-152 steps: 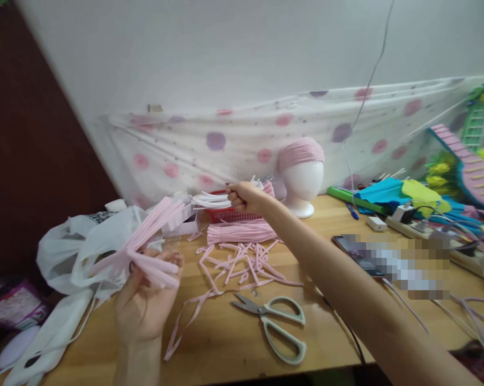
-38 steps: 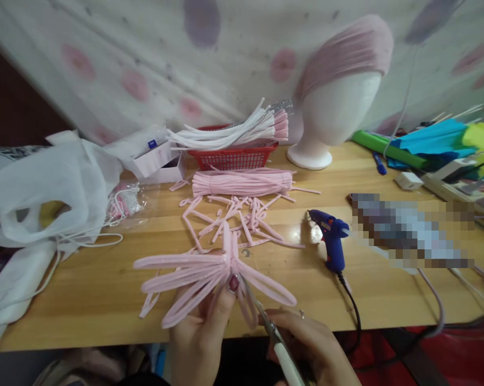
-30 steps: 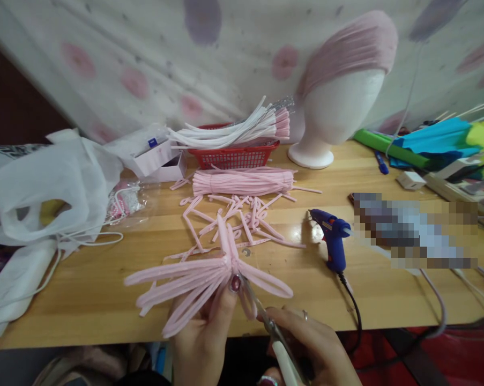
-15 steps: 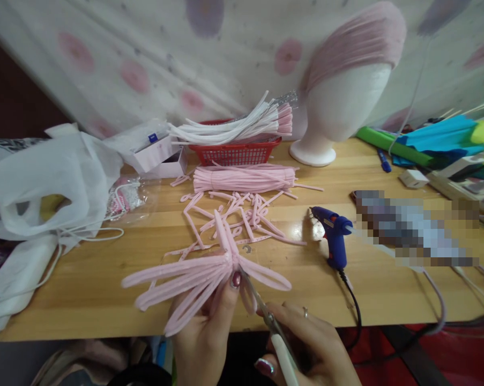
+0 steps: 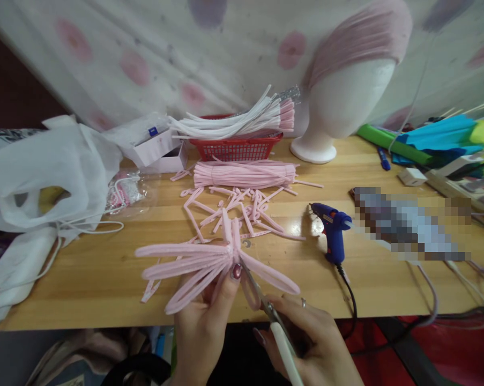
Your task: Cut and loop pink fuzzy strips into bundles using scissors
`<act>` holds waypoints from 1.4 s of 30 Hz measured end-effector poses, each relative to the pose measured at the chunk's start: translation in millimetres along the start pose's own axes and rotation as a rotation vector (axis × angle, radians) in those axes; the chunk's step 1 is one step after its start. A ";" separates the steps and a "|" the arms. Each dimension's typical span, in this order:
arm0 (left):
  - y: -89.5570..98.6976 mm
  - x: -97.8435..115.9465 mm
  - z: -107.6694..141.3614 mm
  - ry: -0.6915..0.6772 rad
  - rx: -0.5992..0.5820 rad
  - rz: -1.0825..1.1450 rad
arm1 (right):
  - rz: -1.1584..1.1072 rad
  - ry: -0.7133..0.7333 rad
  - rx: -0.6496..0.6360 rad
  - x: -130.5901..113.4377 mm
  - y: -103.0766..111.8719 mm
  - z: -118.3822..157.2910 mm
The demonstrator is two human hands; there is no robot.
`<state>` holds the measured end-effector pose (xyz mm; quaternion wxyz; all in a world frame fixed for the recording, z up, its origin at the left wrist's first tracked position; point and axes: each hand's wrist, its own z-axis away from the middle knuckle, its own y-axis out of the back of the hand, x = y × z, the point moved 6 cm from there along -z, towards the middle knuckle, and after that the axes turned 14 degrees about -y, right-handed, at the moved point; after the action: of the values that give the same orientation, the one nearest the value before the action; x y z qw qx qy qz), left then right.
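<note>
Long pink pipe cleaner loops (image 5: 185, 271) fan out from one bunched centre, mostly to the left, with one loop reaching right and two standing up. My left hand (image 5: 205, 316) pinches this bunch near its centre, thumb on top. In my right hand (image 5: 306, 338) is a pair of scissors (image 5: 280, 338) with white handles. Its blades point up and left and reach the bunch's centre, just right of my left thumb; the tips are partly hidden among the loops. Behind the bunch, bent pink pipe cleaner pieces (image 5: 245, 209) lie scattered on the wooden table (image 5: 105, 279).
A bundle of pink pipe cleaners (image 5: 242, 175) lies before a red basket (image 5: 236, 148) of white ones. Right of my hands rests a blue glue gun (image 5: 332, 230) with its cord. A white head form (image 5: 346, 107) stands behind. White bags (image 5: 24, 177) crowd the left.
The loops have tilted a little and their left ends have shifted right. The scissors stay at the bunch's centre, their blades at nearly the same angle. The camera view has shifted slightly.
</note>
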<state>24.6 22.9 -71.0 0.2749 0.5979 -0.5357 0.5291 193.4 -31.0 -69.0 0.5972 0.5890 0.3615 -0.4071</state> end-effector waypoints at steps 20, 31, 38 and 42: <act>-7.6 13.1 0.2 0.158 -0.015 0.137 | 0.063 0.026 0.005 -2.7 2.3 2.2; -4.9 27.3 -3.8 -0.074 -0.196 -0.143 | 0.016 -0.014 0.116 11.4 4.3 14.9; -5.0 27.4 -5.4 -0.081 -0.244 -0.105 | -0.022 -0.019 0.106 12.5 3.4 16.9; -5.2 26.9 -2.1 0.008 -0.091 0.001 | -0.095 -0.091 0.040 13.4 -0.3 20.3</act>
<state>25.1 16.8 -44.3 0.3039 0.5825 -0.5584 0.5065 197.6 -52.1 -80.4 0.5812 0.5640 0.3532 -0.4684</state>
